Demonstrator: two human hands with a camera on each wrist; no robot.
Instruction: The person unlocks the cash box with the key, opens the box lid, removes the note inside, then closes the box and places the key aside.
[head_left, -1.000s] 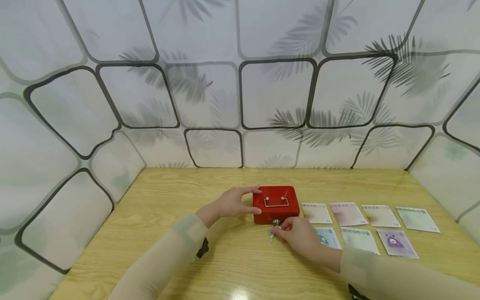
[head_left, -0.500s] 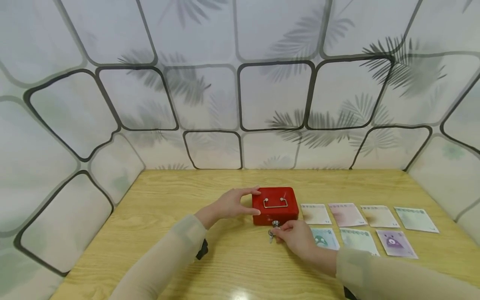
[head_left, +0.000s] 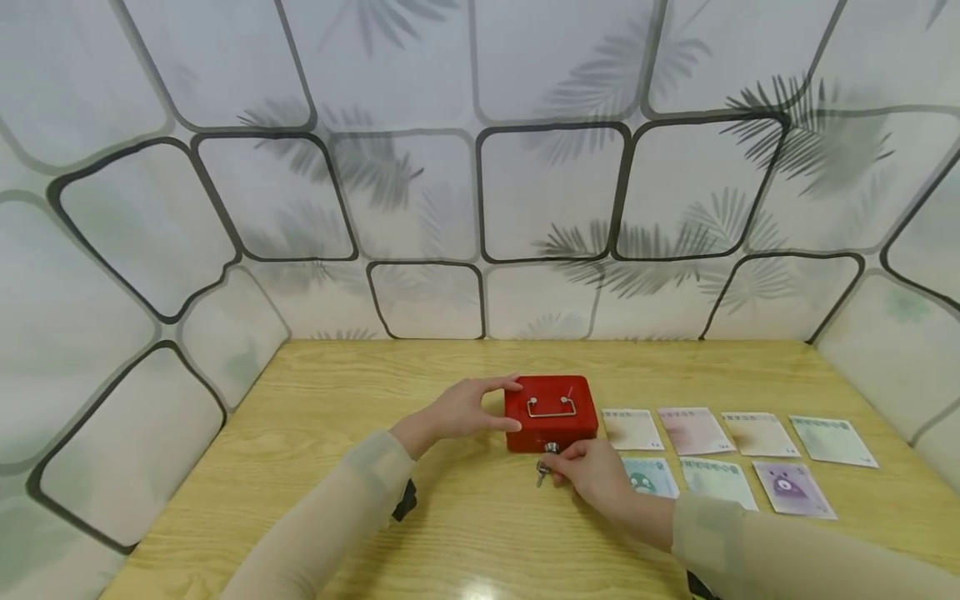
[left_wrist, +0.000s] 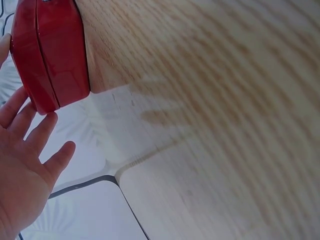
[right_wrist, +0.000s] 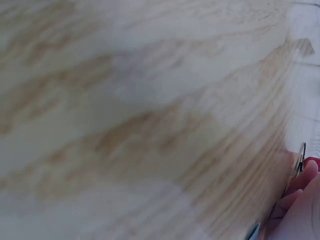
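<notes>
A red cash box [head_left: 555,407] with a wire handle [head_left: 551,410] on its lid stands on the table. My left hand [head_left: 465,408] rests its thumb and index finger on the box's left side; in the left wrist view its other fingers [left_wrist: 42,132] are splayed straight, some of them at the box's corner. My right hand [head_left: 596,473] pinches a key at the lock [head_left: 552,447] on the box's front; the fingers largely hide it. A second key [head_left: 542,475] hangs beneath on a ring. In the right wrist view only part of this hand [right_wrist: 297,200] shows.
Several play banknotes lie in two rows right of the box, among them a pink one [head_left: 696,431], a purple one [head_left: 791,490] and a teal one [head_left: 651,477] beside the right hand. A patterned cloth wall [head_left: 555,192] encloses the wooden table [head_left: 360,375].
Between the frames the right hand shifts slightly left at the lock and the hanging key swings a little. The left hand and the box stay in place.
</notes>
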